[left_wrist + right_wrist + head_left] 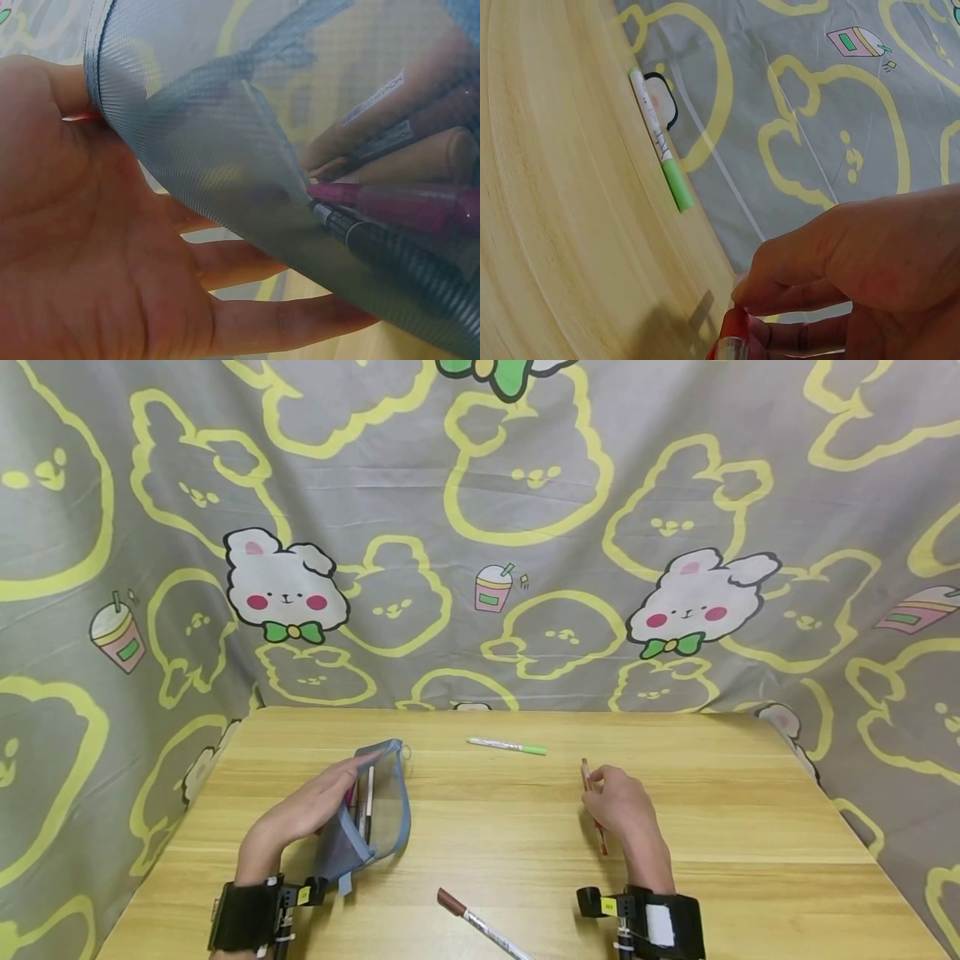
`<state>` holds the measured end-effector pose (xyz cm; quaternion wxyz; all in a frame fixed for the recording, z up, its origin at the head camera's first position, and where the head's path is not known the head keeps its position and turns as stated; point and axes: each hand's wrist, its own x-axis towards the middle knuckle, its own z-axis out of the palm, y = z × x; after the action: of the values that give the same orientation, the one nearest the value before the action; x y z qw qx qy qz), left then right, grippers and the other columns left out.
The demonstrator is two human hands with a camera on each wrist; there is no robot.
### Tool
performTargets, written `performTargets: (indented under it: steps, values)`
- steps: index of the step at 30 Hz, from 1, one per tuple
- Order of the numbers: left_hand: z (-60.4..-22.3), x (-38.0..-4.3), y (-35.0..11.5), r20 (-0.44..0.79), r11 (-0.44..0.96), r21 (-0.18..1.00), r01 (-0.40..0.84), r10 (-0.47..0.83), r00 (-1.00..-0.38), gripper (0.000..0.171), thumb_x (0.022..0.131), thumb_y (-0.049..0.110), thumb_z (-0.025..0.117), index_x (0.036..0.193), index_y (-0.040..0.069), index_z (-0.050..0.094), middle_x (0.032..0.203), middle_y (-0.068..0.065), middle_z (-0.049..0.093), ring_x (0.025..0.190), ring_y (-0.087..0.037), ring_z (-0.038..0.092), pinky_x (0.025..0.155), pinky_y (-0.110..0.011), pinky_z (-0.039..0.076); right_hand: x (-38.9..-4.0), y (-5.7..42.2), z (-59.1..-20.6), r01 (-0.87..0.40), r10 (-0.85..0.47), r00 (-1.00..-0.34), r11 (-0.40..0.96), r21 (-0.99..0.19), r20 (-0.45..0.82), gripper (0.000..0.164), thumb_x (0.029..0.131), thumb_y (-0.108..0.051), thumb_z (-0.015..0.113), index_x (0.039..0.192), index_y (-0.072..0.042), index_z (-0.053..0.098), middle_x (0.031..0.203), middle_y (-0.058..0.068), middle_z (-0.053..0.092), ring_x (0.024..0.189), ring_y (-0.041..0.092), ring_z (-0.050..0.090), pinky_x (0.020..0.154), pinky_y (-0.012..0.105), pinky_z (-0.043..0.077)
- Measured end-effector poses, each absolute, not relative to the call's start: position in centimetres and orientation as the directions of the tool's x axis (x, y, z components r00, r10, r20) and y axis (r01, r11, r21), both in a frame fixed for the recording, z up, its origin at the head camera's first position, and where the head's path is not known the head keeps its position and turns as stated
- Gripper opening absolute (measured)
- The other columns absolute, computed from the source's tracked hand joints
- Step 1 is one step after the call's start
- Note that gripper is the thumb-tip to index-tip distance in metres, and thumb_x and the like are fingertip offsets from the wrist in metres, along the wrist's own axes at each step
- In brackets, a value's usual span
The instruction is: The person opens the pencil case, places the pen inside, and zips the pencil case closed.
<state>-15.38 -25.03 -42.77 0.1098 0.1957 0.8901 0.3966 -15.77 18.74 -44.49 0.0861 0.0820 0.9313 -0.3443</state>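
Note:
My left hand [307, 806] holds a blue mesh pencil case [341, 856] by its side, at the left of the table. The case gapes, and several pens [370, 793] stand inside it. Through the mesh in the left wrist view show a magenta pen [405, 206], a black one [360, 236] and brownish ones. Behind the mesh my left fingers [292, 322] stretch along the case. On the right, my right hand [621, 802] pinches a slim red pen [602, 839] between thumb and fingers. Its red part [736, 324] shows below the fingertips in the right wrist view.
A light green marker [506, 745] lies toward the back of the wooden table [712, 793]. Near the front edge lies a brown-capped marker [483, 927]. A grey curtain [420, 502] printed with yellow outlines and white rabbits surrounds the back and sides.

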Motion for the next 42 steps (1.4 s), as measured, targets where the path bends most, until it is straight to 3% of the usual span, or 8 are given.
performTargets:
  steps: [11, 19, 24, 31, 42]
  values:
    - [-42.8, -15.3, -24.9, -0.03, 0.629, 0.737, 0.249, 0.397, -0.917, 0.052, 0.115, 0.025, 0.02, 0.159, 0.001, 0.036, 0.158, -0.033, 0.033, 0.147, -0.054, 0.024, 0.114, -0.071, 0.023, -16.0, 17.7, -44.1, 0.152, 0.084, -0.987, 0.751, -0.643, -0.135, 0.042, 0.094, -0.006, 0.059, 0.132, 0.012, 0.057, 0.104, 0.025, 0.071, 0.068, 0.02, 0.063, 0.052, 0.032, 0.051]
    - [-42.7, -15.3, -24.9, -0.029, 0.631, 0.734, 0.253, 0.401, -0.915, 0.052, 0.115, 0.026, 0.021, 0.159, 0.002, 0.036, 0.158, -0.033, 0.033, 0.147, -0.054, 0.025, 0.114, -0.07, 0.023, -16.4, 16.5, -43.8, 0.094, 0.074, -0.996, 0.756, -0.648, -0.058, 0.041, 0.092, -0.006, 0.06, 0.131, 0.007, 0.061, 0.089, 0.009, 0.069, 0.064, 0.017, 0.057, 0.053, 0.03, 0.045]
    - [-42.8, -15.4, -24.9, -0.003, 0.623, 0.73, 0.281, 0.415, -0.91, 0.051, 0.115, 0.022, 0.02, 0.158, 0.0, 0.036, 0.157, -0.033, 0.035, 0.146, -0.053, 0.027, 0.116, -0.068, 0.023, -16.6, 15.4, -43.7, 0.069, 0.076, -0.997, 0.736, -0.674, -0.019, 0.038, 0.091, -0.004, 0.059, 0.128, 0.005, 0.064, 0.088, 0.009, 0.067, 0.063, 0.017, 0.055, 0.052, 0.029, 0.044]
    - [-42.8, -15.5, -24.7, 0.0, 0.621, 0.727, 0.291, 0.425, -0.905, 0.051, 0.115, 0.022, 0.02, 0.158, 0.0, 0.036, 0.157, -0.033, 0.035, 0.146, -0.053, 0.027, 0.115, -0.069, 0.023, -16.5, 14.0, -44.1, 0.068, 0.049, -0.998, 0.71, -0.701, -0.048, 0.038, 0.095, -0.004, 0.055, 0.132, 0.001, 0.058, 0.085, 0.008, 0.066, 0.057, 0.016, 0.054, 0.047, 0.027, 0.042]
    - [-42.7, -15.5, -24.8, -0.024, 0.626, 0.73, 0.274, 0.424, -0.905, 0.052, 0.115, 0.024, 0.019, 0.159, 0.001, 0.035, 0.158, -0.033, 0.033, 0.147, -0.054, 0.025, 0.115, -0.069, 0.022, -16.2, 11.5, -44.3, -0.018, -0.007, -1.0, 0.703, -0.711, 0.019, 0.041, 0.1, -0.006, 0.054, 0.14, -0.004, 0.055, 0.07, 0.002, 0.058, 0.05, 0.012, 0.045, 0.044, 0.024, 0.035]
